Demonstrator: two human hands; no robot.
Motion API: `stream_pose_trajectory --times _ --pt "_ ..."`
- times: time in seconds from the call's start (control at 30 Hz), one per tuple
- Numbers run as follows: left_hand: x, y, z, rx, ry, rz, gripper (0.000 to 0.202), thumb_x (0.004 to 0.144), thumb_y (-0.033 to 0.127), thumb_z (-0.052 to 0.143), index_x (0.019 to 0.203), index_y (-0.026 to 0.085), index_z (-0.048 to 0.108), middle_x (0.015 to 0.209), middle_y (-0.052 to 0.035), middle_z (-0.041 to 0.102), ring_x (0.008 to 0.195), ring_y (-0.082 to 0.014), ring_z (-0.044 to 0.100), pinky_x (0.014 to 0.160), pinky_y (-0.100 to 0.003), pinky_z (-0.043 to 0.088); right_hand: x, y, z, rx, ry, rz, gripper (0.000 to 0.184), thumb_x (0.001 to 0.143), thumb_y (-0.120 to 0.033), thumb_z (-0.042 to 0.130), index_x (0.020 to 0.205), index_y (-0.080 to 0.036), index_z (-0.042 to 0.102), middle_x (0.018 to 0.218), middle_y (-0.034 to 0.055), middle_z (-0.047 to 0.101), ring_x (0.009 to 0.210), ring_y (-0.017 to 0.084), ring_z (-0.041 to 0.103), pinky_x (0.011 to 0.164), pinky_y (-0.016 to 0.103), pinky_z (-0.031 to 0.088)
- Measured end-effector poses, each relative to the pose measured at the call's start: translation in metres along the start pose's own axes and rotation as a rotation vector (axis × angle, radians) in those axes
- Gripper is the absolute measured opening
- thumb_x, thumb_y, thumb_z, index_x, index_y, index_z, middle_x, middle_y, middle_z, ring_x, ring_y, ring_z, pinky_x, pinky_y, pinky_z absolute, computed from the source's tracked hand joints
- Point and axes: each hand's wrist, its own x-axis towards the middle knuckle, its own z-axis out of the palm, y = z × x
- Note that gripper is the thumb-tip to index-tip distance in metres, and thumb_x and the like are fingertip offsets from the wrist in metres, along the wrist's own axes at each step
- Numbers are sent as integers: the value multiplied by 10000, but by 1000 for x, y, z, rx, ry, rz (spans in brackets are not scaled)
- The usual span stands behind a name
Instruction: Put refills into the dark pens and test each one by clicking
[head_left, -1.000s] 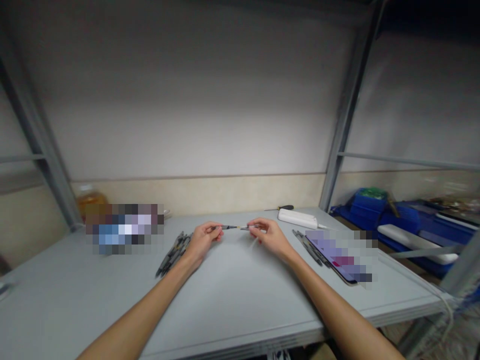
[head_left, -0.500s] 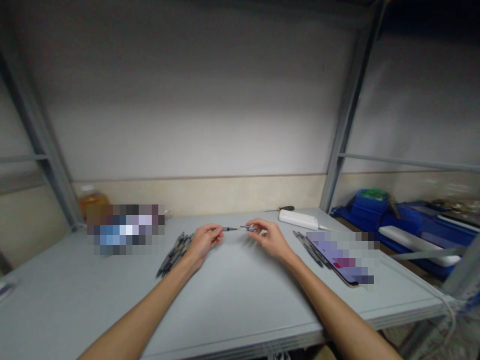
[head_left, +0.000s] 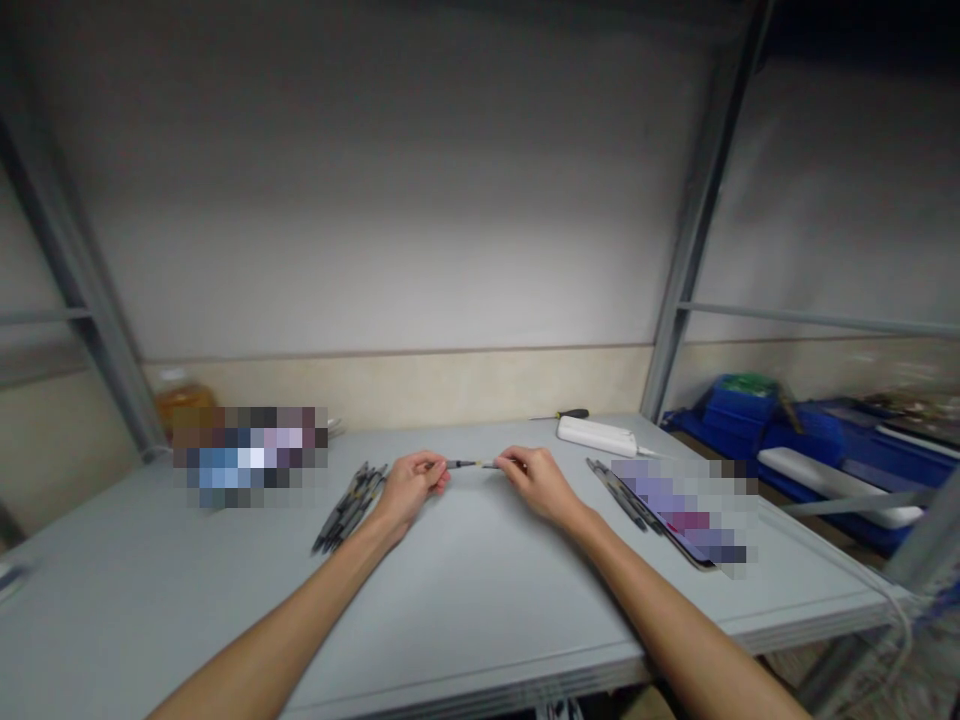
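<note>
A slim dark grey pen (head_left: pixel 471 463) with a small yellowish mark is held level above the table, spanning the gap between my hands. My left hand (head_left: pixel 411 487) is closed, pinching the pen's left end between thumb and fingers. At its right end, my right hand (head_left: pixel 536 480) pinches the pen with thumb and fingertips, which hide the tip. Beside my left wrist lies a pile of several similar pens (head_left: pixel 349 508). To the right of my right hand, a few more grey pens (head_left: pixel 619 495) lie on the table.
A flat device with a blurred-out top (head_left: pixel 675 515) lies beside the right-hand pens. Behind it are a white power strip (head_left: pixel 596 436) and a screwdriver (head_left: pixel 574 414). Blurred-out items (head_left: pixel 255 460) stand at the left back. Blue bins (head_left: pixel 739 405) sit beyond the table's right edge.
My right hand's fingers have closed in from a looser, more spread grip onto the pen's right end. My left hand stays nearly in place, still pinching the pen.
</note>
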Motion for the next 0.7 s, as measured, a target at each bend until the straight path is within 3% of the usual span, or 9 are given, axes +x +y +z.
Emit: stream_pose_trajectory --times 0.13,0.3,0.5,0.7 --pt "0 1 -2 83 19 95 335 550 391 721 707 116 610 525 -6 582 481 -92 507 509 -226 407 0 2 2 42 -38 58 311 819 -367 468 642 -154 610 479 -12 483 478 99 406 468 218 282" --pt "-3 9 -3 290 9 301 221 651 341 648 746 143 632 582 -17 617 563 -131 563 560 -239 433 1 6 5 441 -198 286 356 780 -480 477 629 -164 540 415 -82 317 350 64 283 364 205 229" --pt "-15 21 7 401 65 360 159 684 293 605 742 149 638 603 -28 637 579 -143 573 550 -231 418 1 3 0 780 -221 461 334 680 -472 599 619 -152 526 400 -121 234 333 30 133 318 188 108" --pt "-14 16 8 428 44 368 168 717 295 582 782 150 638 645 -35 652 629 -157 598 609 -245 442 2 5 -2 954 -210 566 289 681 -393 639 613 -126 551 405 -106 282 345 21 184 320 167 144"
